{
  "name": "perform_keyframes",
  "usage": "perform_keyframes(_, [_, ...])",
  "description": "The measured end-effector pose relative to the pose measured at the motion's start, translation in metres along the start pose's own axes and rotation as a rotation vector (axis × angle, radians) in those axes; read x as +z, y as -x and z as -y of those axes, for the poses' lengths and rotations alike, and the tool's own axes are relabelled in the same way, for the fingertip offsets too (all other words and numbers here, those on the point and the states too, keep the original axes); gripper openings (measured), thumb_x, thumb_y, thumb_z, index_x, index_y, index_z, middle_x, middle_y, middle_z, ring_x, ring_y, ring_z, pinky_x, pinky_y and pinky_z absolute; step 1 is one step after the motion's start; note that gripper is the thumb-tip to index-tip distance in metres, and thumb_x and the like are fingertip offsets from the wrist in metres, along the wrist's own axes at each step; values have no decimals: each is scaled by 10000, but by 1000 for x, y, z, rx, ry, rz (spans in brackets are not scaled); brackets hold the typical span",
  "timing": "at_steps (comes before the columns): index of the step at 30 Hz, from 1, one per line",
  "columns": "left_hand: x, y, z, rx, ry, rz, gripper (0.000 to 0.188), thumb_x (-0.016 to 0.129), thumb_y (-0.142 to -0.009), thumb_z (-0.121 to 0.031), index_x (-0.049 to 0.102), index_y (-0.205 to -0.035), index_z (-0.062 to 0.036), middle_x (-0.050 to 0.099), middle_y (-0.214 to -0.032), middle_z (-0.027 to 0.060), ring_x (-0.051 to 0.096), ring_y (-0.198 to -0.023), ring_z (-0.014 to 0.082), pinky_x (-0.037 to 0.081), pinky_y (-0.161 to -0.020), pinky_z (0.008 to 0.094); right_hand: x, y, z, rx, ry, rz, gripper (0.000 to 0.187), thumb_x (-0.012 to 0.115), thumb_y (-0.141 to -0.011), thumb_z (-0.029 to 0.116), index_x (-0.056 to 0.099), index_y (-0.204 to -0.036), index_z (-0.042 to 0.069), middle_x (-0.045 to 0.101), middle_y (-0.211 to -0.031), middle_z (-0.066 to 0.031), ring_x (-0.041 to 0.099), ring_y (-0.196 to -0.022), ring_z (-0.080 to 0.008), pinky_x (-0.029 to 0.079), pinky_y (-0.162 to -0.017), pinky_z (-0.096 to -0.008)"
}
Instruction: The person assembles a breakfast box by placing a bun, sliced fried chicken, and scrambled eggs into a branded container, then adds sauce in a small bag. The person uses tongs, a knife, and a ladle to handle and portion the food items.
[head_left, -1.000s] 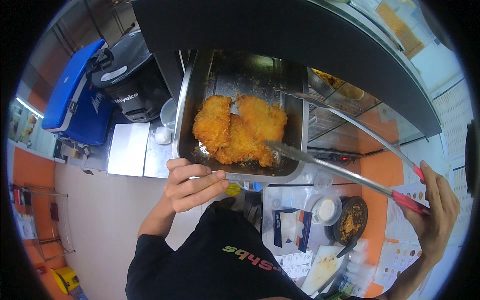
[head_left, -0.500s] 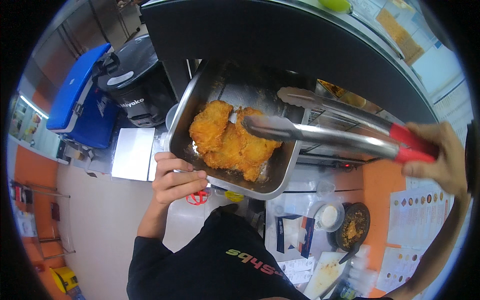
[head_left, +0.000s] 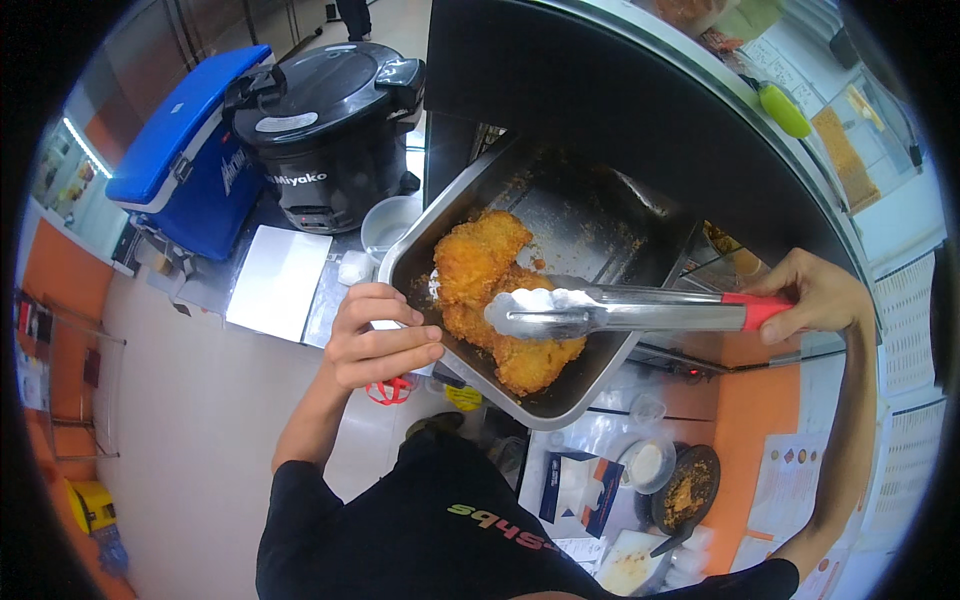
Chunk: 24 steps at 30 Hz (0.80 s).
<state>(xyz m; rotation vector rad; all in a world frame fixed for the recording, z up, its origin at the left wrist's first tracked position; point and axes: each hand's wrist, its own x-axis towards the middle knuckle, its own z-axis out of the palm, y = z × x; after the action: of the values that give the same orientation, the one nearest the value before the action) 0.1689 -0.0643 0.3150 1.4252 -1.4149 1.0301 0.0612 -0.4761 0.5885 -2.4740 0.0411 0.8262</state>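
My left hand (head_left: 385, 335) grips the near left rim of a deep rectangular metal tray (head_left: 590, 215), fingers curled over the edge. Golden breaded fried pieces, which look like chicken cutlets (head_left: 485, 255), lie bunched on the near left side of it. Around the red handle ends of metal tongs (head_left: 650, 310) my right hand (head_left: 818, 292) is closed. The tongs reach leftward across the tray, and their scalloped tips lie over the cutlets, arms close together. Whether any piece is pinched between the tips cannot be seen. Crumbs and oil marks cover the tray's bare floor.
A dark appliance panel (head_left: 640, 110) overhangs the tray's far side. To the left stand a black rice cooker (head_left: 335, 140), a blue cooler box (head_left: 200, 150) and a small bowl (head_left: 390, 222). A pan of crumbs (head_left: 690, 490) and a tissue box (head_left: 580, 490) sit at lower right.
The tongs' arms, spread wide before, have come together over the cutlets. My view has shifted, so the tray appears farther right and lower. My left hand keeps hold of the rim.
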Motion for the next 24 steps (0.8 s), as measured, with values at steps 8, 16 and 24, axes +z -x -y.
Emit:
perform_keyframes(8, [7,1,12,17,55,-111,216,831,-790,-128,786,-1001,-136,734,-1024,0,644,-987,203,545,-853,372,25,-29,8,-124,13,43,617,911,-745,397,748,-1199,12,703,-784,-30,595,-640,-104,485,-607,-290])
perform_keyframes(16, [7,-2,11,-4,61,-133,240,872,-764,-145,776,-982,-116,726,-968,11,663,-959,219,560,-860,387,5,-18,-14,95,-103,178,621,932,-733,306,720,-1204,-39,682,-763,-14,561,-606,-64,446,-517,-241])
perform_keyframes(24, [9,-13,28,23,107,-157,251,877,-764,-141,748,-973,-91,720,-947,45,668,-950,225,559,-870,393,-12,12,18,44,138,0,801,997,-573,292,702,-1232,-56,764,-946,-82,663,-782,-96,536,-737,-255])
